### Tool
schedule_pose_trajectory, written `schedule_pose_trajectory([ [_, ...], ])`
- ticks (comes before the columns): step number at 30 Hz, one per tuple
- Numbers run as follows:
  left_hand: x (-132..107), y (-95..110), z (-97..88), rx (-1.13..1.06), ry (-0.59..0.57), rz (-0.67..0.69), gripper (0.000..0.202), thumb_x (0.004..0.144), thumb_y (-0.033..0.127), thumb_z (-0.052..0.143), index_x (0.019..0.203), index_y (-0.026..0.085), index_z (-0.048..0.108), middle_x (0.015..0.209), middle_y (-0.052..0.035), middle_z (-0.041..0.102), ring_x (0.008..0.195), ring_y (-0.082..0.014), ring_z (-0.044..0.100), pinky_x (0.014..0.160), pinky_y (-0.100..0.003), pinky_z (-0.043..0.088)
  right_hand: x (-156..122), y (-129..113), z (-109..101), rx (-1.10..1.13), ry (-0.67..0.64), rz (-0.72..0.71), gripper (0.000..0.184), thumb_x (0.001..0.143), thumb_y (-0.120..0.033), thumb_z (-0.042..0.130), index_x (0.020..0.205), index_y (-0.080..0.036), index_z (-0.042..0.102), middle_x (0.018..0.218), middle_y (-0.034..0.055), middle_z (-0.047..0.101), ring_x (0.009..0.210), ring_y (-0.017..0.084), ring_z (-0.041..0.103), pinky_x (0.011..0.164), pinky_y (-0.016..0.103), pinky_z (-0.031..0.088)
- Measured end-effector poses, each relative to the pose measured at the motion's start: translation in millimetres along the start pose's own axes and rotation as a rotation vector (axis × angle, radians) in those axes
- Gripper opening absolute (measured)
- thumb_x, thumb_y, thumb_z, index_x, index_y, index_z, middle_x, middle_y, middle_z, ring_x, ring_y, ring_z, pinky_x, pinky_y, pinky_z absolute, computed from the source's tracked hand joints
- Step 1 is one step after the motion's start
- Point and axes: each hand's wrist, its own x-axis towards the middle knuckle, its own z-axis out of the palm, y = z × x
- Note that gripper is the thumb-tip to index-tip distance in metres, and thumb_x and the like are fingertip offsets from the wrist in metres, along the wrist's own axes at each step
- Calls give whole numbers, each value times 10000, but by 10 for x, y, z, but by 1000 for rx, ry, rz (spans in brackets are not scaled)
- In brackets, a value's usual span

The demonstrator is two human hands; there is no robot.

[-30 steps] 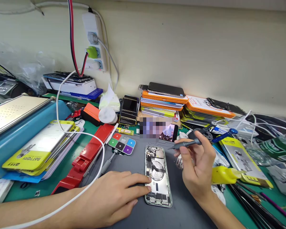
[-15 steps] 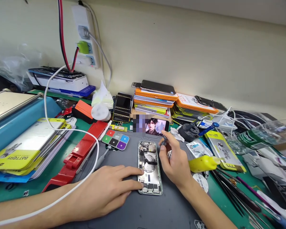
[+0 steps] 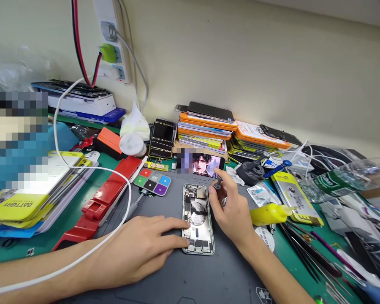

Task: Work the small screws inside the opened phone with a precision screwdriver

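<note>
An opened phone housing (image 3: 197,234) lies upright in view on the grey mat, with metal plates, a round coil and dark flex cable showing inside. My left hand (image 3: 142,247) rests flat at its left side, index and middle fingertips on the left edge and the others lower down on the mat. Beside the housing's upper right edge, my right hand (image 3: 232,207) is curled around a small grey screwdriver (image 3: 218,184); only its knobbed end shows, and the tip is hidden. Behind the housing, a phone (image 3: 205,164) stands on its side with a lit screen.
A sorting tray with coloured squares (image 3: 152,182) and a red tool (image 3: 110,185) are left of the housing. Battery packs (image 3: 22,198) are piled farther left. On the right lie a yellow bottle (image 3: 270,214), tweezers (image 3: 299,249) and a plastic bottle (image 3: 338,182). A white cable (image 3: 128,198) crosses my left forearm.
The whole view has shifted slightly. The picture on the lit phone screen is different. Both hands keep nearly the same places by the housing.
</note>
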Motion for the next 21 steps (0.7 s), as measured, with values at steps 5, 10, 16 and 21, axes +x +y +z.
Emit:
schedule_pose_trajectory([
  [5, -2, -1, -1, -1, -4, 0, 513, 1058, 105, 494, 1508, 327, 600, 1684, 8, 544, 1361, -256, 698, 1073, -391, 615, 8, -10, -5, 0, -4, 10, 526, 1076, -209, 572, 1582, -278, 448, 823, -13, 727, 587, 197, 705, 584, 336, 567],
  [10, 4, -13, -9, 8, -22, -4, 510, 1066, 114, 473, 1512, 324, 604, 1691, 8, 539, 1358, -271, 702, 1062, -413, 626, 8, 1, -1, 0, -16, 16, 500, 1080, -225, 573, 1566, -264, 460, 850, -5, 749, 586, 187, 706, 588, 327, 577],
  [16, -16, -28, 5, 12, -20, 7, 495, 1081, 123, 457, 1505, 317, 621, 1719, 43, 509, 1382, -271, 693, 1135, -436, 597, 5, -2, 5, -15, -23, 16, 501, 1085, -226, 567, 1571, -258, 454, 847, -2, 740, 601, 192, 701, 589, 328, 565],
  [21, -13, -30, -9, -31, 24, 16, 475, 1093, 116, 465, 1510, 283, 618, 1667, 44, 577, 1326, -238, 736, 1206, -418, 546, 6, -10, -1, -19, -25, 7, 505, 1085, -217, 563, 1575, -253, 448, 836, -6, 731, 596, 190, 696, 586, 325, 562],
])
